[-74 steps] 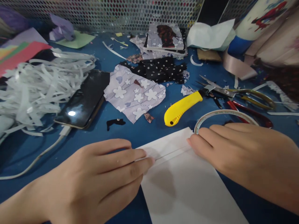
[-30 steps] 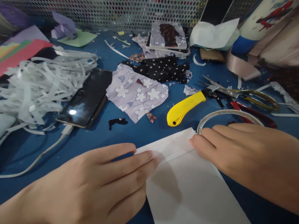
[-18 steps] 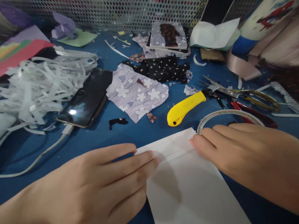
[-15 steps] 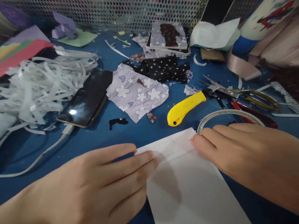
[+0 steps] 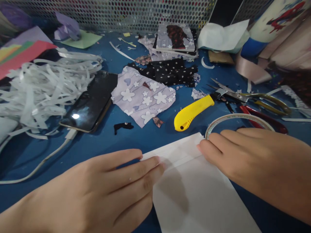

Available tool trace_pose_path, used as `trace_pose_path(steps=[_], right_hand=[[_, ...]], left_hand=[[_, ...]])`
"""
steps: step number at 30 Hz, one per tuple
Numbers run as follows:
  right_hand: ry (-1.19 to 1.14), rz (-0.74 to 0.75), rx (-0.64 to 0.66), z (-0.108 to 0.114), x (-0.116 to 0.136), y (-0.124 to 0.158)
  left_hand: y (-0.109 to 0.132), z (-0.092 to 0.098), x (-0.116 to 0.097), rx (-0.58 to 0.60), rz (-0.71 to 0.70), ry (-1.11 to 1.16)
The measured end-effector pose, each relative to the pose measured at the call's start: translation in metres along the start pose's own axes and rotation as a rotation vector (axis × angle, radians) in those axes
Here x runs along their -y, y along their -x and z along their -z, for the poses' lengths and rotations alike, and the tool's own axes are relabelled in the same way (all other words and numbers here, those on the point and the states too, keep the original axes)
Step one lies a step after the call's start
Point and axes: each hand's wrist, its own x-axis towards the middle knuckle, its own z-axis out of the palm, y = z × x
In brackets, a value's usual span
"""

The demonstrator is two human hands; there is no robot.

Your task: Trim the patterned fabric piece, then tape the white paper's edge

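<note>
A white sheet of paper (image 5: 206,197) with a folded strip along its far edge lies on the blue table. My left hand (image 5: 104,191) rests flat with its fingers stretched out, the fingertips on the left end of the fold. My right hand (image 5: 257,161) is closed at the fold's right end, its fingers curled and pressed on the paper's corner. A tape roll (image 5: 230,117) lies partly under my right hand. Beyond the paper is a yellow cutter (image 5: 194,111) with its blade pointing away to the right.
Scissors (image 5: 243,96) and a red-handled tool (image 5: 277,123) lie at the right. A phone (image 5: 93,100) with a cable and a heap of white strips (image 5: 51,84) are at the left. Patterned scraps (image 5: 145,97) and a bottle (image 5: 274,26) stand farther back.
</note>
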Motion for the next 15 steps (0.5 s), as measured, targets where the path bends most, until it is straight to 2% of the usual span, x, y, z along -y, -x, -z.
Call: trace_pose_path(steps=[2, 6, 11, 15], right_hand=[[-0.006, 0.013, 0.014, 0.0018, -0.0003, 0.0000], [0.012, 0.003, -0.037, 0.0044, -0.0015, 0.0032], [0.013, 0.015, 0.014, 0.0077, -0.0021, 0.0026], [0.024, -0.004, -0.030, 0.0085, -0.0008, -0.0010]], left_hand=[[-0.0005, 0.0002, 0.0002, -0.008, 0.001, 0.008], [-0.0022, 0.0020, 0.0013, -0.021, 0.003, 0.006], [-0.0061, 0.0051, 0.0013, -0.032, 0.056, 0.045], [-0.0084, 0.0067, 0.0015, -0.034, 0.101, 0.061]])
